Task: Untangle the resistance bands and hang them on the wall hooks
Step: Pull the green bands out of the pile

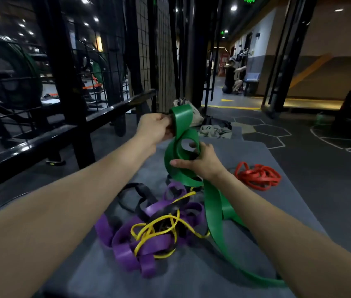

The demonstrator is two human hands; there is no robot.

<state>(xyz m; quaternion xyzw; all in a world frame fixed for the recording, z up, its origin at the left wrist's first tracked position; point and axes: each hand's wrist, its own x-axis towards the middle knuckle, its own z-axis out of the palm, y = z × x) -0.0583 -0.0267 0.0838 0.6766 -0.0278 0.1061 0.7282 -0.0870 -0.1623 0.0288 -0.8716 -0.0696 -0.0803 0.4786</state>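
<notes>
Your left hand (156, 127) and right hand (200, 161) both grip the green band (183, 119) above mid-mat (277, 190) (its tail trails toward the near right edge); the red band (257, 176) lies near the right edge.

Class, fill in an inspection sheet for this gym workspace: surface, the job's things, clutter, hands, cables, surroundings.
Surface: grey mat on dark floor.
Job's things: green band lifted, twisted in loops; purple band, yellow band and black band tangled in one pile; red band bunched apart.
Clutter: crumpled cloth beyond the mat.
Hands: left hand and right hand both grip the green band.
Cables: nothing seen.
Surroundings: black rack, wire grid panel; hooks not seen.
</notes>
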